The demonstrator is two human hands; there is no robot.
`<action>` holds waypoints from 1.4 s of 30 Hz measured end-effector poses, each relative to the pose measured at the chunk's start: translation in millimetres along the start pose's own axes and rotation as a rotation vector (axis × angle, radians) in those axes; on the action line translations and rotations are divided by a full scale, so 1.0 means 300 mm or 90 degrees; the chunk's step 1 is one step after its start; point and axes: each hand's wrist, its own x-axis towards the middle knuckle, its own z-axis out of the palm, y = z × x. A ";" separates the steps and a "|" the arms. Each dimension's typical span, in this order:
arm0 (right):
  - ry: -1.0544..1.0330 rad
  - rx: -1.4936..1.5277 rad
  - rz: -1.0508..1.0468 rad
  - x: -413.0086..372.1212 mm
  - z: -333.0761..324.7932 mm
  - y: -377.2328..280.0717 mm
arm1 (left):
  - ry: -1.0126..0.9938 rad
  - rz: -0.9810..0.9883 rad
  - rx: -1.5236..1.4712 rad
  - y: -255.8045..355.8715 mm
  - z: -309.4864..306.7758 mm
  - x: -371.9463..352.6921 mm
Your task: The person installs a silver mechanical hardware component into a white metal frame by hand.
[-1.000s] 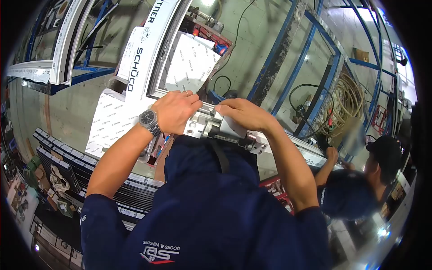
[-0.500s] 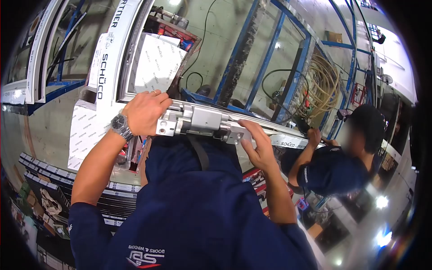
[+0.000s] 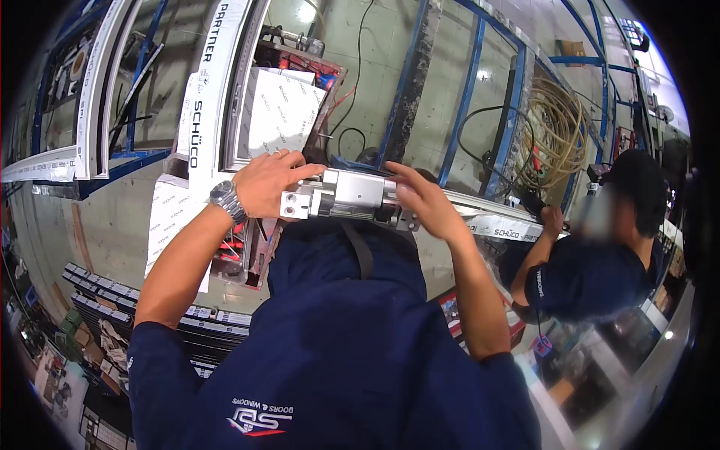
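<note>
The room is floored in pale grey-green tiles (image 3: 384, 71), their surface shining and marked with scuffs. The upper right is being crossed by long blue metal frames (image 3: 463, 97), their paint visibly worn in places. Against them, a thick coil of tan hose (image 3: 574, 142) is piled, and a thin black cable (image 3: 359, 60) is looped across the tiles. A brown cardboard box (image 3: 571, 49) is seen farther back. Over at lower left, long dark slats with white, labelled edges (image 3: 112, 304) are stacked in rows, with mixed clutter spread beyond. The far upper right is washed by white glare (image 3: 667, 94), and small bright reflections are thrown onto the tiles.
</note>
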 end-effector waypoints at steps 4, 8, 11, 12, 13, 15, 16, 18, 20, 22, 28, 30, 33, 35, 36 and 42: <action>0.239 -0.445 -0.341 -0.148 0.064 0.101 | -0.005 -0.020 -0.009 0.009 0.000 -0.004; 0.292 -0.403 -0.297 -0.170 0.074 0.275 | 0.011 -0.012 -0.018 0.004 0.008 0.002; 0.324 -0.342 -0.281 -0.164 0.086 0.227 | -0.038 -0.041 -0.016 0.019 -0.016 0.002; 0.313 -0.313 -0.258 -0.170 0.086 0.235 | -0.054 -0.048 -0.014 0.019 -0.023 0.005; 0.294 -0.280 -0.252 -0.177 0.084 0.279 | -0.051 -0.051 -0.013 0.013 -0.010 0.008; 0.198 -0.119 -0.041 -0.194 0.077 0.304 | -0.052 -0.055 -0.014 0.016 -0.014 0.009; 0.146 -0.038 0.064 -0.197 0.080 0.307 | -0.054 -0.058 -0.016 0.017 -0.015 0.006; 0.164 0.009 0.073 -0.207 0.090 0.284 | -0.034 -0.035 -0.016 0.007 -0.008 -0.001; 0.241 -0.015 -0.001 -0.209 0.099 0.255 | -0.020 -0.020 -0.018 0.004 -0.005 0.001; 0.369 -0.108 -0.159 -0.201 0.117 0.227 | -0.017 -0.016 -0.021 0.006 -0.003 0.000; 0.316 -0.270 -0.311 -0.157 0.049 0.200 | -0.016 -0.028 -0.018 0.002 0.002 -0.005; 0.284 -0.252 -0.271 -0.132 0.015 0.198 | -0.015 -0.038 -0.009 0.002 0.013 -0.005; 0.205 -0.089 -0.121 -0.085 -0.020 0.167 | -0.021 -0.050 -0.002 0.016 0.003 0.002; 0.161 0.009 -0.062 -0.052 -0.030 0.174 | -0.041 -0.061 -0.001 0.033 -0.018 0.002; 0.144 0.025 -0.038 -0.047 -0.035 0.174 | -0.051 -0.068 -0.001 0.039 -0.028 0.002; 0.061 0.117 0.144 -0.015 -0.070 0.131 | -0.181 -0.047 -0.223 -0.086 -0.040 0.042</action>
